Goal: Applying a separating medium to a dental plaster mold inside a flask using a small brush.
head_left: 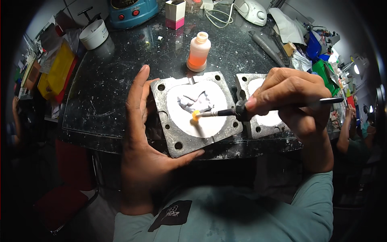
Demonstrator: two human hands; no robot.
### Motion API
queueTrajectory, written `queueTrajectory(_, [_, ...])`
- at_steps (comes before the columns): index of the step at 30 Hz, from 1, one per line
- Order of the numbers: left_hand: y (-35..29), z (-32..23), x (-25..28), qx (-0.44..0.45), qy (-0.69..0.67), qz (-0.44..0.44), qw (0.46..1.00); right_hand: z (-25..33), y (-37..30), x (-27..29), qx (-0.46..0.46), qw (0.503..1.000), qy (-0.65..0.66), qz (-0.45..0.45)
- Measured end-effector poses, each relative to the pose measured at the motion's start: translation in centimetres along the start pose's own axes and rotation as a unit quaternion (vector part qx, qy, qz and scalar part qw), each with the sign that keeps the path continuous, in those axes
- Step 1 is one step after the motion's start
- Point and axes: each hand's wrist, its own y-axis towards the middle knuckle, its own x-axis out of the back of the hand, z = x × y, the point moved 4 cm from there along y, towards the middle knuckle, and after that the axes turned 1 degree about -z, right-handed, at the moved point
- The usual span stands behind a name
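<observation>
Your left hand (141, 151), spread wide, is holding the metal mold (171, 136), at the front edge of the dark surface (109, 84), your right hand (296, 94) is pinching a brush (221, 113), yellow tip (196, 115) pointing at the white filling (183, 121)

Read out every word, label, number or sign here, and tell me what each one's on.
I won't copy wording out, only say where it is.
Blue machine: light lettering on its dark label, cut off at the top.
White tub: print on the side, too small to read.
Black shirt patch: pale print, too unclear to read.
Metal block, brush, bottle: nothing readable.
</observation>
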Motion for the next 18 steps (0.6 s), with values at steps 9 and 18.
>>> queueTrajectory(9, [0.1, -0.1, -0.2, 0.016, -0.012, 0.004, 1.000, -0.7, -0.9, 0.7, -0.021, 1.000, -0.005, -0.010])
queueTrajectory(18, [-0.1, 0.2, 0.0, 0.016, -0.008, -0.008, 1.000, 0.3, -1.3, 0.5, -0.038, 0.998, -0.049, 0.002])
